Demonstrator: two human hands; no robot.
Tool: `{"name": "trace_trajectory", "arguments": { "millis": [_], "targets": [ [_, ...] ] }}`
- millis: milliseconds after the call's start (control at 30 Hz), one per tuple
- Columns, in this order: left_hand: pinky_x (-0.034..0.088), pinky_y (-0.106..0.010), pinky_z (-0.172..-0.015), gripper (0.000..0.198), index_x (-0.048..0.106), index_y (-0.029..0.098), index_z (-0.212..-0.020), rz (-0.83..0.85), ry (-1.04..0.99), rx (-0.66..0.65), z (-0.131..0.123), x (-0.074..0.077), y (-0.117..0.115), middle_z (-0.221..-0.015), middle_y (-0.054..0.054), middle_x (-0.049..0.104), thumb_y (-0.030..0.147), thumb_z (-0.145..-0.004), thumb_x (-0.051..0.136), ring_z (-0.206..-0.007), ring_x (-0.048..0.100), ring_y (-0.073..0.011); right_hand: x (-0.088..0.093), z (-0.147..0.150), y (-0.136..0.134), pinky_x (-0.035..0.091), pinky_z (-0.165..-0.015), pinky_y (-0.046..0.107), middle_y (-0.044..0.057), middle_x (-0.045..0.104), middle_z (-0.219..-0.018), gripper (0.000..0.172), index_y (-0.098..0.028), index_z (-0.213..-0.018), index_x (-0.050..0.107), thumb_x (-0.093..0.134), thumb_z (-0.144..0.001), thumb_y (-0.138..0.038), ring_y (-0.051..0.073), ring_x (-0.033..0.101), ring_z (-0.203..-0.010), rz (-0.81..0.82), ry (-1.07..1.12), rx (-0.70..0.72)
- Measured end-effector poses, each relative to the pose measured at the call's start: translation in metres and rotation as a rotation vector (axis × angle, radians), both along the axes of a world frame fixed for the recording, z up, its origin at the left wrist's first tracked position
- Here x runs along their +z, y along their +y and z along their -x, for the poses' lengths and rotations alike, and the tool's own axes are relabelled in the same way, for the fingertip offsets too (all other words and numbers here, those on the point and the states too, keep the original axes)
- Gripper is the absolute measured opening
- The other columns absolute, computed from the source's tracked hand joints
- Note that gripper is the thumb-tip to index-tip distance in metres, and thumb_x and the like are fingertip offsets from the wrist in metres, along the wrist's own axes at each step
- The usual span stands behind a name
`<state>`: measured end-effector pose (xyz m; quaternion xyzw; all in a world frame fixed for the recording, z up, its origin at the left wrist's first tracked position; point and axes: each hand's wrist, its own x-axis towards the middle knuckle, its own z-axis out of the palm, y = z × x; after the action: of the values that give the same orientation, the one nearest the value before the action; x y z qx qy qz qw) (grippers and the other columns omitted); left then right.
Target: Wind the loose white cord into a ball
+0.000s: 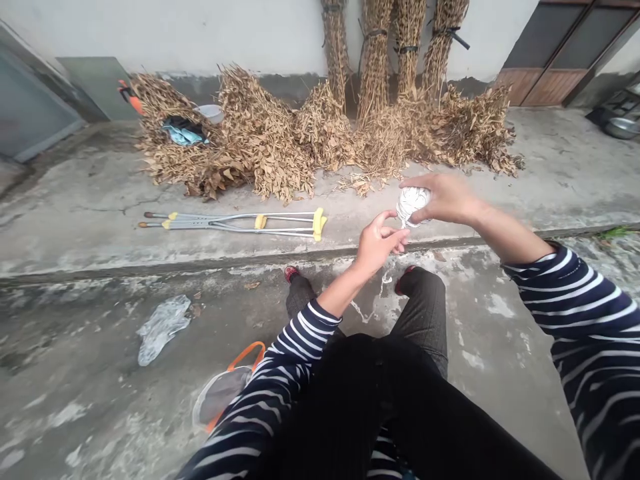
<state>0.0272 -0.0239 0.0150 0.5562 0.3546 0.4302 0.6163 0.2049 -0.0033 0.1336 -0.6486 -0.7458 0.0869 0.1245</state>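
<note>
A ball of white cord [413,203] is held up over the concrete ledge, between the thumb and fingers of my right hand [445,199]. Just below and to the left of it, my left hand [379,241] has its fingers curled, with thumb and forefinger at a strand that comes off the ball's lower side. The exact pinch on that strand is small and partly hidden. Both hands are in front of me, close together, above the ledge's edge.
Crutches [235,223] with yellow pads lie on the ledge. Dried plant stalks [270,143] are heaped along the wall, with tied bundles [375,53] standing upright. On the lower ground are a crumpled plastic bag [164,328] and an orange-handled bag [223,395].
</note>
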Motion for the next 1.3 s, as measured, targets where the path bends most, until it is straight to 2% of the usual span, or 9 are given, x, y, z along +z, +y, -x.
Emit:
{"name": "trace_trajectory", "arguments": {
  "millis": [200,333,400,500,667,833,1000,1167,1300],
  "targets": [
    [0.038,-0.026,-0.065,0.027,0.074,0.025,-0.126,-0.765,0.697,0.111,0.036,0.022,0.010,-0.069,0.001,0.069,0.028,-0.101,0.065,-0.060,0.055,-0.0134,-0.014,0.008,-0.004,0.058,-0.098,0.055,0.010,0.074,-0.136,0.082,-0.025,-0.144,0.072,0.094,-0.065,-0.023,0.042,0.069,-0.121,-0.039,0.023,0.014],
    [0.036,-0.029,-0.066,0.025,0.080,0.022,-0.105,-1.022,0.978,0.023,0.051,0.053,0.027,-0.072,-0.003,0.069,0.025,-0.102,0.056,-0.065,0.057,-0.0165,-0.028,0.011,-0.004,0.056,-0.103,0.053,0.009,0.073,-0.139,0.081,-0.023,-0.142,0.073,0.093,-0.063,-0.020,0.041,0.069,-0.124,-0.040,0.148,0.037],
    [0.037,-0.029,-0.066,0.023,0.078,0.020,-0.090,-0.986,1.016,-0.063,0.054,0.068,0.035,-0.067,-0.003,0.066,0.024,-0.098,0.057,-0.064,0.056,-0.0160,-0.035,0.013,-0.002,0.056,-0.102,0.050,0.008,0.073,-0.139,0.081,-0.023,-0.142,0.073,0.092,-0.064,-0.021,0.040,0.069,-0.124,-0.026,0.197,0.046],
    [0.038,-0.028,-0.063,0.024,0.069,0.017,-0.067,-0.725,0.992,-0.274,0.060,0.080,0.046,-0.056,0.000,0.060,0.018,-0.089,0.059,-0.056,0.052,-0.0129,-0.044,0.015,0.002,0.058,-0.097,0.047,0.007,0.076,-0.133,0.079,-0.023,-0.141,0.074,0.091,-0.064,-0.025,0.037,0.072,-0.116,-0.015,0.200,0.066],
    [0.043,-0.025,-0.056,0.021,0.068,0.016,-0.066,-0.164,0.717,-0.494,0.079,0.068,0.066,-0.052,-0.002,0.064,0.015,-0.084,0.057,-0.045,0.052,-0.0101,-0.055,0.011,0.008,0.057,-0.101,0.054,0.012,0.076,-0.132,0.077,-0.022,-0.141,0.074,0.091,-0.066,-0.029,0.043,0.070,-0.120,-0.114,0.126,0.009],
    [0.045,-0.027,-0.052,0.009,0.080,0.018,-0.082,-0.087,0.488,-0.428,0.099,0.061,0.078,-0.056,-0.003,0.066,0.012,-0.080,0.073,-0.043,0.055,-0.0116,-0.064,0.009,0.007,0.054,-0.109,0.058,0.014,0.072,-0.141,0.082,-0.019,-0.144,0.072,0.089,-0.064,-0.026,0.044,0.067,-0.128,-0.038,0.224,-0.043],
    [0.057,-0.029,-0.060,0.021,0.081,0.018,-0.100,-0.115,0.250,-0.089,0.108,0.090,0.085,-0.068,-0.005,0.070,0.007,-0.082,0.080,-0.068,0.076,-0.0212,-0.078,0.014,0.000,0.050,-0.115,0.050,0.009,0.073,-0.141,0.081,-0.019,-0.139,0.075,0.087,-0.060,-0.022,0.037,0.066,-0.132,0.000,0.479,-0.016],
    [0.061,-0.028,-0.067,0.011,0.074,0.006,-0.103,-0.006,0.127,-0.185,0.099,0.122,0.072,-0.085,-0.008,0.073,0.007,-0.092,0.075,-0.079,0.080,-0.0212,-0.089,0.029,-0.009,0.052,-0.107,0.049,0.009,0.076,-0.131,0.079,-0.018,-0.133,0.078,0.087,-0.055,-0.024,0.033,0.068,-0.117,0.080,0.725,0.042],
    [0.056,-0.017,-0.074,0.019,0.068,0.005,-0.116,-0.087,-0.124,-0.028,0.084,0.117,0.059,-0.114,-0.011,0.074,0.004,-0.100,0.057,-0.111,0.078,-0.0210,-0.096,0.036,-0.017,0.050,-0.105,0.047,0.009,0.075,-0.120,0.078,-0.015,-0.127,0.079,0.086,-0.049,-0.025,0.031,0.066,-0.110,0.190,0.865,-0.018]
  ]
}}
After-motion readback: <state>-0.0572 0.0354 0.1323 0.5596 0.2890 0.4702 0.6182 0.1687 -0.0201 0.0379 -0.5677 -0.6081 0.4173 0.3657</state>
